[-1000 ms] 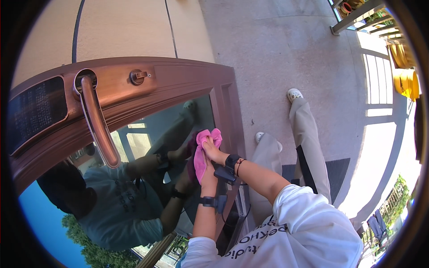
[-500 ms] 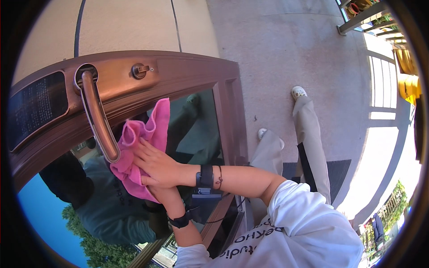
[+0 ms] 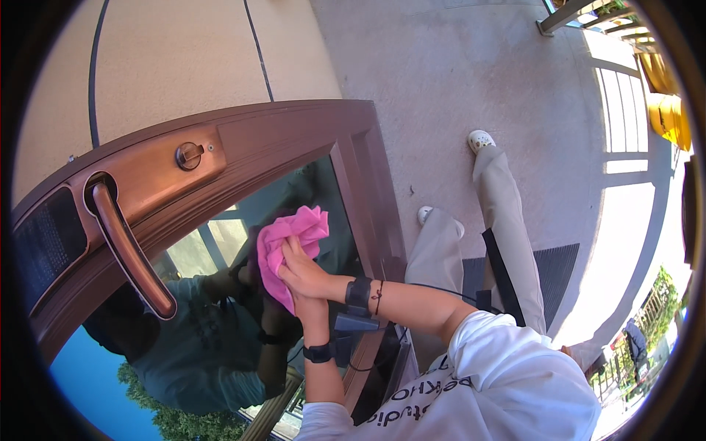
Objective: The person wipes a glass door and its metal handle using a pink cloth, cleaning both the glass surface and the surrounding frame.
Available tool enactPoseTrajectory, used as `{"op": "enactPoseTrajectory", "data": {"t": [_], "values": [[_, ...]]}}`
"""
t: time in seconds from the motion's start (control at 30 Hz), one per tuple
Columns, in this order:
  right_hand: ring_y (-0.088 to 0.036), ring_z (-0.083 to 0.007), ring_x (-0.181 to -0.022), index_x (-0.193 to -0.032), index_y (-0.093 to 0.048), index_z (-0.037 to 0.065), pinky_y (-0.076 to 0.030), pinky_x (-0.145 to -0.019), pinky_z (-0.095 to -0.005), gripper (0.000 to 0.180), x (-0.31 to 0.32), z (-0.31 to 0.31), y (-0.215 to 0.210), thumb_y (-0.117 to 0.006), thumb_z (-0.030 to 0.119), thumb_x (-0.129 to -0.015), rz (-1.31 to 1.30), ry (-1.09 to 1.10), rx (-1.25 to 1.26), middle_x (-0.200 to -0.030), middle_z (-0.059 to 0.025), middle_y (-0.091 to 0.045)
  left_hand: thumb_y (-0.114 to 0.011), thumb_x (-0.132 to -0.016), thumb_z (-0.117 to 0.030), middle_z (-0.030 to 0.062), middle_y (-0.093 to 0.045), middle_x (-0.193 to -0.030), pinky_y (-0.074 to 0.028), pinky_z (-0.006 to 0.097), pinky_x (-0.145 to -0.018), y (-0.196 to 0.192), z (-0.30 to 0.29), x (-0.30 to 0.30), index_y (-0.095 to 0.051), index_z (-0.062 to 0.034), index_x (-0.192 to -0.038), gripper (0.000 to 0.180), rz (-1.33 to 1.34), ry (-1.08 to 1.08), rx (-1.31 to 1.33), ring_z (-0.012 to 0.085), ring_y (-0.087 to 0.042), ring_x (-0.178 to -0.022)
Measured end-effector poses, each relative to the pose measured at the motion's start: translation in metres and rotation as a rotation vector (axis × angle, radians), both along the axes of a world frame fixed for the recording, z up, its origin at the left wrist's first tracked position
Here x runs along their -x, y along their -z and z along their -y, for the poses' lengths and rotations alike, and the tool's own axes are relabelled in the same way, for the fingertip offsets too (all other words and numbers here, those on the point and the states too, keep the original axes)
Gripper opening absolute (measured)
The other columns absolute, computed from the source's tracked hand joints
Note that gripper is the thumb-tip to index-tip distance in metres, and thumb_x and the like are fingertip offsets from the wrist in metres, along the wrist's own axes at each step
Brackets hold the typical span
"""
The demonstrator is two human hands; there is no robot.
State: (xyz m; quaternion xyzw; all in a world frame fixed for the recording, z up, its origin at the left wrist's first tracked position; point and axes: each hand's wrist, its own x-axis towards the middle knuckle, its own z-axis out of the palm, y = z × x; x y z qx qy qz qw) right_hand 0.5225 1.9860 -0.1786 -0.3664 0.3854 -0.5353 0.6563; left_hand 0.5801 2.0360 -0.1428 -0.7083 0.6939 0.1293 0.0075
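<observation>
A bunched pink cloth [image 3: 273, 253] is pressed against the dark glass pane [image 3: 246, 345] of a brown door. My right hand [image 3: 303, 270] lies on top of it, fingers bent into its folds. Below and partly covered by the right hand, my left hand [image 3: 310, 307] reaches to the same cloth; its fingers are mostly hidden. Both wrists wear black bands. The copper-coloured lever handle [image 3: 134, 253] is left of the cloth and apart from it. Its plate carries a round turn knob [image 3: 189, 156].
A beige wall [image 3: 176, 59] stands behind the door's edge. Concrete floor [image 3: 412, 73] spreads to the right, with a dark ribbed mat [image 3: 555, 283] by my legs. A metal railing [image 3: 581, 16] and a yellow object [image 3: 669, 121] are at the far right. A cable runs by my wrists.
The cloth and both hands have slid right across the glass, away from the lever handle. In the picture, the door and handle have shifted left and down.
</observation>
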Motion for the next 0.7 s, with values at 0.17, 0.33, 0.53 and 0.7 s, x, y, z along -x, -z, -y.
{"op": "enactPoseTrajectory", "data": {"t": [0.17,0.33,0.53,0.7], "values": [[-0.009,-0.045,-0.12,-0.123,-0.018,-0.009,-0.012,-0.1,-0.0419,0.066,0.032,0.046,-0.064,-0.04,0.034,-0.077,-0.053,-0.085,0.254,-0.129,-0.0268,-0.013,-0.032,-0.087,-0.016,0.0138,-0.038,-0.121,-0.034,0.032,-0.087,-0.053,0.05,0.003,-0.031,-0.0028,-0.12,0.035,0.065,-0.114,0.274,0.0231,-0.041,-0.108],[-0.014,-0.0413,-0.12,-0.122,-0.02,-0.01,-0.015,-0.1,-0.0395,0.063,0.027,0.065,0.014,-0.038,0.034,-0.08,-0.165,-0.01,0.217,-0.126,-0.0266,-0.019,-0.033,-0.087,-0.019,0.0142,-0.038,-0.122,-0.033,0.032,-0.088,0.002,0.1,0.019,-0.031,-0.0036,-0.12,0.037,0.137,0.071,0.037,0.0242,-0.039,-0.11],[-0.019,-0.0316,-0.118,-0.125,-0.024,0.004,-0.016,-0.099,-0.0332,0.051,0.006,0.06,0.166,-0.033,0.031,-0.082,0.204,0.048,-0.299,-0.123,-0.0178,-0.023,-0.033,-0.086,-0.021,0.0146,-0.037,-0.123,-0.032,0.032,-0.089,0.112,0.111,0.042,-0.031,-0.0046,-0.121,0.039,-0.011,0.034,-0.543,0.0254,-0.038,-0.112],[-0.017,-0.0291,-0.12,-0.129,-0.02,0.007,-0.014,-0.1,-0.0338,0.058,-0.016,-0.008,0.202,-0.03,0.04,-0.082,0.412,-0.112,-0.73,-0.128,-0.016,-0.02,-0.029,-0.086,-0.021,0.0089,-0.031,-0.129,-0.025,0.028,-0.095,0.154,0.055,0.019,-0.022,-0.0101,-0.128,0.044,-0.004,0.044,-0.688,0.0207,-0.029,-0.119]]}}
